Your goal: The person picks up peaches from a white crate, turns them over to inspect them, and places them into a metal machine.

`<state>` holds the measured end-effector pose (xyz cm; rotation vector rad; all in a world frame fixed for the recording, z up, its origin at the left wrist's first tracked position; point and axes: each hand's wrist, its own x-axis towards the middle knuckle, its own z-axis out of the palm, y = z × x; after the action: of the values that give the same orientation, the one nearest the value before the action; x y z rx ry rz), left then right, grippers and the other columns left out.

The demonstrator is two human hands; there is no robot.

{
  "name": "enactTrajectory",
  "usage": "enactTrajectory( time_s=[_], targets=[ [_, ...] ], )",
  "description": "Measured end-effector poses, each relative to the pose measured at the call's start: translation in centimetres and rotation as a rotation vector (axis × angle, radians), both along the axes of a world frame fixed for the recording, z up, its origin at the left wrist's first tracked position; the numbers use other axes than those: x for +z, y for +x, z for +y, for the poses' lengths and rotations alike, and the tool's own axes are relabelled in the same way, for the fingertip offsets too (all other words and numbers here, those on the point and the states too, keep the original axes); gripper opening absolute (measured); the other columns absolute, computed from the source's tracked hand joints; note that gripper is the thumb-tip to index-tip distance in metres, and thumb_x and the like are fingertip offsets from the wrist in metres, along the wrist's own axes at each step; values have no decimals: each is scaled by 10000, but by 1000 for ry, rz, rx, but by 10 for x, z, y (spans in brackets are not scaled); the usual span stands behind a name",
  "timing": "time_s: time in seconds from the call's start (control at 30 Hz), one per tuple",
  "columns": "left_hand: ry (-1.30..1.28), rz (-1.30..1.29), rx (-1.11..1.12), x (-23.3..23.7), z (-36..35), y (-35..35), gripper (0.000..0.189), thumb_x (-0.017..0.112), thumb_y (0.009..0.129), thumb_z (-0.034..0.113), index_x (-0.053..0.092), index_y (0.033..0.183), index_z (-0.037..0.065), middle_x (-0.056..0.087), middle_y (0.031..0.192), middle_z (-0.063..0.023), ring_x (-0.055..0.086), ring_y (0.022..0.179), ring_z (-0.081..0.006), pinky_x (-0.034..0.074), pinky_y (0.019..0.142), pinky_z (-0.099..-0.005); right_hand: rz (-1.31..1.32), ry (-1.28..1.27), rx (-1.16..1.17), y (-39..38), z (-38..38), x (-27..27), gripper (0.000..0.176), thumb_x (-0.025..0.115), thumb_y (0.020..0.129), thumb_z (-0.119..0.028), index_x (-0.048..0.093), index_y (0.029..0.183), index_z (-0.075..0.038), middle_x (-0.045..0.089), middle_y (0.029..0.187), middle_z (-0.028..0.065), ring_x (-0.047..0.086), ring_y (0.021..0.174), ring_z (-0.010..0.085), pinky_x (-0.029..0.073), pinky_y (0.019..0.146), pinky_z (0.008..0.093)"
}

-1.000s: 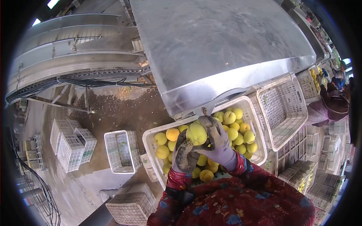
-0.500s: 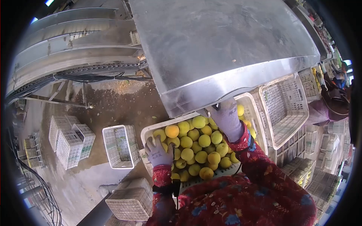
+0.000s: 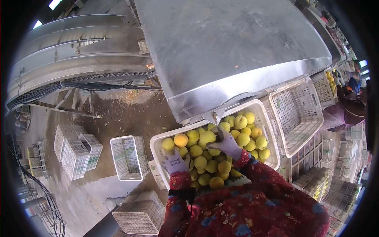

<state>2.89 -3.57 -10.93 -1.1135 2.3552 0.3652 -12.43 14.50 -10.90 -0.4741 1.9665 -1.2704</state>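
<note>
A white plastic crate (image 3: 156, 147) full of round yellow-green peaches (image 3: 223, 166) stands in front of me, partly under a metal housing. Both my hands wear pale grey-purple gloves. My left hand (image 3: 176, 162) rests on the fruit at the crate's left side, palm down, with its fingers apart. Near the middle, my right hand (image 3: 227, 145) curves its fingers and thumb around one large peach (image 3: 207, 137); part of the grip is hidden. A more orange peach (image 3: 181, 140) lies beyond my left hand.
The large metal housing (image 3: 237, 47) overhangs the crate's far edge, with a pointed corner facing me. An empty crate (image 3: 296, 114) sits to the right, beside a person (image 3: 349, 104). Other crates (image 3: 128, 158) stand on the wet floor at left, below conveyor rails and cables.
My right hand has come back from the housing's edge, moving left to a peach in the middle. My left hand has shifted slightly right and down. More fruit shows at the right.
</note>
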Motion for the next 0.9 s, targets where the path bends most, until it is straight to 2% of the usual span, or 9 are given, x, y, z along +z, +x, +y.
enactTrajectory(
  time_s=[0.1,0.27,0.37,0.5,0.63,0.7,0.73,0.83,0.9],
  targets=[
    [-53,101,46,-8,11,9,871,665,793,574,371,1516,187,376,1505,-271,443,1316,-485,358,1078,-586,-599,-609,-260,13,17,71,655,772,811,-40,439,1374,-53,549,1273,90,592,1089,165,551,842,290],
    [112,129,71,-2,2,3,842,679,785,554,434,1448,95,457,1456,-221,463,1327,-408,381,1060,-572,-442,-701,-307,12,15,100,676,793,750,47,400,1285,-80,545,1197,78,597,1053,169,566,792,298],
    [116,119,45,-8,-3,9,849,688,774,558,451,1411,50,525,1394,-215,508,1291,-379,420,1031,-530,220,-671,-338,-3,-9,73,693,822,743,5,405,1293,-66,550,1209,80,621,1002,188,570,748,322],
    [231,225,89,-24,-11,29,882,673,781,604,453,1396,11,589,1299,-243,596,1163,-417,464,988,-501,374,-214,-449,-21,-41,98,701,838,755,-101,412,1304,-7,567,1221,218,626,1062,294,529,841,368],
    [371,454,122,-16,-12,41,780,734,809,445,460,1389,1,600,1271,-251,619,1103,-421,494,950,-484,999,0,-387,-49,-78,81,684,847,738,-148,436,1246,55,560,1109,272,622,986,372,525,772,407],
    [578,831,233,-15,-16,46,719,759,822,327,462,1387,-3,601,1259,-250,632,1069,-407,509,930,-463,916,-121,-362,-47,-65,99,650,828,746,-100,437,1241,60,554,1060,248,619,925,355,526,737,404],
    [611,851,160,7,-20,46,653,689,911,154,362,1447,-25,628,1200,-168,664,985,-213,568,817,-328,829,-203,-363,-45,-58,109,630,817,752,-79,442,1240,58,557,1055,238,623,908,343,526,730,395],
    [1289,1149,578,50,-10,39,647,696,915,196,386,1445,-8,608,1241,-162,668,937,-208,577,775,-334,747,-262,-147,-17,-33,130,524,794,791,-49,536,1245,4,604,1106,150,640,753,238,529,656,316],
    [1471,1131,526,74,-3,36,716,642,954,318,315,1517,19,585,1272,-131,645,994,-197,559,802,-338,245,-275,205,7,-19,124,546,822,779,-107,562,1250,-16,612,1157,141,640,799,224,540,707,328]
  ],
)
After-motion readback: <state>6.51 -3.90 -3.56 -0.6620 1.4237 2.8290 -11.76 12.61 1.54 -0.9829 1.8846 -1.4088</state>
